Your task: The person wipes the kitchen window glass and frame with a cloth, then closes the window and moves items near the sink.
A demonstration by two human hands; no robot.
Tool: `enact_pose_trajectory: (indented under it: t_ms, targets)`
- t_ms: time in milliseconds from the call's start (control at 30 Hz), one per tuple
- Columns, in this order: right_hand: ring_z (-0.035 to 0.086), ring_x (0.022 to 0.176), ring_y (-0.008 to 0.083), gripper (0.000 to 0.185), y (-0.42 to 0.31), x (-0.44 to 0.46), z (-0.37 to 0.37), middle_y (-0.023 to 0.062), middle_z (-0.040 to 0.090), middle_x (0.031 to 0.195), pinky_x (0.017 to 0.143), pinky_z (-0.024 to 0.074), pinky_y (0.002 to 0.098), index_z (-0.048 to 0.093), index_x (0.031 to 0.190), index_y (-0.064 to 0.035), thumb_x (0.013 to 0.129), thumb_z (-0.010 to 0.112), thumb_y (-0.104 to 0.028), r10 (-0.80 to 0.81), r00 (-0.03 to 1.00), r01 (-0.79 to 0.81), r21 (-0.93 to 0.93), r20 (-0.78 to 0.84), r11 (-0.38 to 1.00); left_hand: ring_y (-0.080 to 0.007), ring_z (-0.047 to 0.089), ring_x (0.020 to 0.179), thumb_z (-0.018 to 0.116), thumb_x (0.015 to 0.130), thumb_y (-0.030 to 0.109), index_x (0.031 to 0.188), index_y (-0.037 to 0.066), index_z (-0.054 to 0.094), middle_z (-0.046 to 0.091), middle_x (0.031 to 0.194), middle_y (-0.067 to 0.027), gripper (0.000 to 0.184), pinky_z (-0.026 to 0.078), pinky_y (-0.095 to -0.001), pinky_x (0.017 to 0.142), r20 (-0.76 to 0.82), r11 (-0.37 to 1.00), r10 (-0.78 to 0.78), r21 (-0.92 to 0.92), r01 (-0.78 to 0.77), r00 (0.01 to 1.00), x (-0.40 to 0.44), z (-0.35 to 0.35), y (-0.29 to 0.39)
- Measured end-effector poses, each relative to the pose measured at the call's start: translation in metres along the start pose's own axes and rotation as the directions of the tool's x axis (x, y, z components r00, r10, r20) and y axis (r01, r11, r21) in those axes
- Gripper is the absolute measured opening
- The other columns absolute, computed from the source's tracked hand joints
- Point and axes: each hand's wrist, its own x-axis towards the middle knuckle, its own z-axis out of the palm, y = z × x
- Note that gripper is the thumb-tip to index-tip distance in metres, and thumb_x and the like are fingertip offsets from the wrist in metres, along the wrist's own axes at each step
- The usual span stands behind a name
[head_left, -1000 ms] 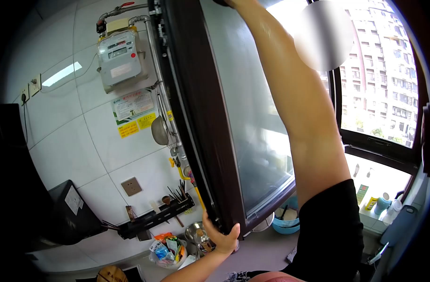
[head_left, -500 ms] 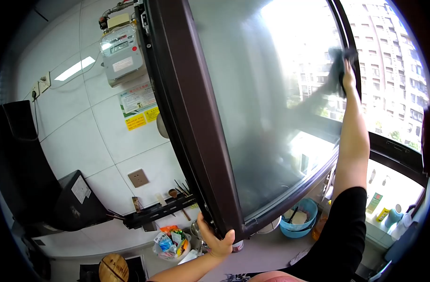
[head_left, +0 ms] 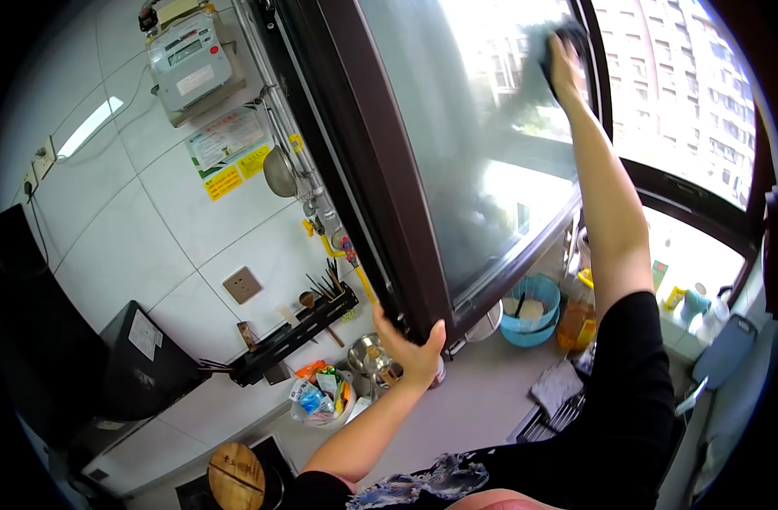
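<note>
An open window sash with a dark brown frame stands before me, tilted in the view. My left hand grips the frame's lower corner, thumb on the near side and fingers round the other. High on the glass pane, my right hand presses a dark cloth against the surface, close to the pane's far edge. The cloth is blurred, and its reflection shows in the pane. Hazy pale streaks cover part of the glass.
A gas meter and a strainer hang at the left wall. Below are a black utensil rack, a bag-filled bowl, blue basins, an oil jug and a grey cloth. A round wooden lid lies lower left.
My right hand has moved up and left with the cloth. My left hand keeps its hold on the frame corner. The view has shifted, showing more of the counter and the strainer.
</note>
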Motion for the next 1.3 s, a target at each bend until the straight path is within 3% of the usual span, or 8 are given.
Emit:
enact_pose_trajectory:
  t_ms: [133,167,333,1033,1067,1133,1200,1300]
  targets:
    - [0.035,0.145,0.038,0.05,-0.157,0.013,0.067,0.0234,0.041,0.154,0.12,0.0282,0.0444,0.05,0.142,-0.0052,0.103,0.045,-0.037,-0.789,0.596,0.793,-0.263,0.148,0.55,-0.0259,0.046,0.128,0.084,0.078,0.034,0.149,-0.002,0.028,0.044,0.139,-0.0161,0.098,0.036,-0.0383,0.111,0.096,0.999,-0.025,0.035,0.022,0.995,0.006,-0.006,0.006]
    - [0.034,0.145,0.0395,0.05,-0.243,-0.042,0.041,0.0222,0.042,0.154,0.12,0.0282,0.0464,0.051,0.142,-0.0056,0.103,0.043,-0.036,-0.578,0.809,0.549,0.21,0.108,0.809,-0.0259,0.046,0.128,0.084,0.078,0.034,0.149,-0.002,0.028,0.044,0.139,-0.0161,0.098,0.036,-0.0383,0.111,0.132,0.999,-0.028,0.029,0.024,0.991,0.01,-0.006,0.011]
    - [0.032,0.147,0.0405,0.051,-0.329,-0.132,0.029,0.0215,0.04,0.156,0.121,0.0249,0.0487,0.043,0.15,-0.0084,0.104,0.044,-0.031,-0.615,0.783,0.57,0.285,0.096,0.77,-0.0265,0.049,0.123,0.084,0.079,0.037,0.145,-0.002,0.032,0.047,0.135,-0.0166,0.093,0.039,-0.0388,0.108,0.098,1.0,0.011,0.001,-0.011,0.995,0.009,-0.003,0.016]
    - [0.035,0.144,0.04,0.05,0.053,-0.083,-0.039,0.0261,0.041,0.151,0.121,0.0277,0.0409,0.042,0.147,0.0024,0.104,0.048,-0.023,-0.133,0.989,0.127,0.09,0.061,0.988,-0.0296,0.051,0.122,0.067,0.089,0.049,0.15,-0.006,0.026,0.044,0.139,-0.0231,0.091,0.046,-0.0402,0.103,0.081,0.992,0.084,0.09,-0.092,0.993,0.008,0.005,0.018]
    - [0.036,0.142,0.0441,0.053,0.13,-0.083,-0.041,0.0282,0.04,0.15,0.12,0.0292,0.0442,0.042,0.147,0.0017,0.096,0.053,-0.011,-0.454,0.856,0.506,-0.59,0.25,0.629,-0.0299,0.051,0.123,0.066,0.089,0.048,0.15,-0.006,0.025,0.043,0.14,-0.0235,0.091,0.045,-0.0404,0.103,0.083,0.993,0.073,0.084,-0.08,0.994,0.007,0.004,0.016]
    - [0.039,0.139,0.0457,0.059,0.19,-0.095,-0.06,0.0299,0.04,0.15,0.117,0.0335,0.0473,0.042,0.147,0.0,0.089,0.054,-0.004,-0.403,0.893,0.431,-0.633,0.199,0.643,-0.0301,0.05,0.123,0.066,0.09,0.047,0.151,-0.006,0.024,0.042,0.141,-0.0239,0.091,0.044,-0.0406,0.104,0.079,0.994,0.056,0.094,-0.064,0.995,0.005,0.003,0.012]
    - [0.036,0.142,0.0445,0.054,0.213,-0.115,-0.078,0.0297,0.036,0.154,0.119,0.0308,0.0456,0.043,0.145,0.0036,0.1,0.052,-0.023,0.092,0.994,-0.064,-0.377,0.058,0.924,-0.0303,0.049,0.125,0.066,0.09,0.045,0.151,-0.006,0.023,0.04,0.143,-0.0239,0.091,0.043,-0.0413,0.106,0.077,0.992,0.096,0.079,-0.102,0.992,0.005,0.002,0.01]
    - [0.047,0.134,0.0458,0.055,0.278,-0.132,-0.108,0.0319,0.048,0.144,0.11,0.0409,0.0477,0.043,0.146,-0.0006,0.108,0.033,-0.039,0.114,0.976,0.0,-0.522,0.185,0.853,-0.0295,0.047,0.126,0.07,0.085,0.047,0.153,-0.005,0.017,0.037,0.142,-0.0229,0.1,0.041,-0.0419,0.106,0.077,0.998,0.048,0.032,-0.05,0.996,0.007,0.005,0.013]
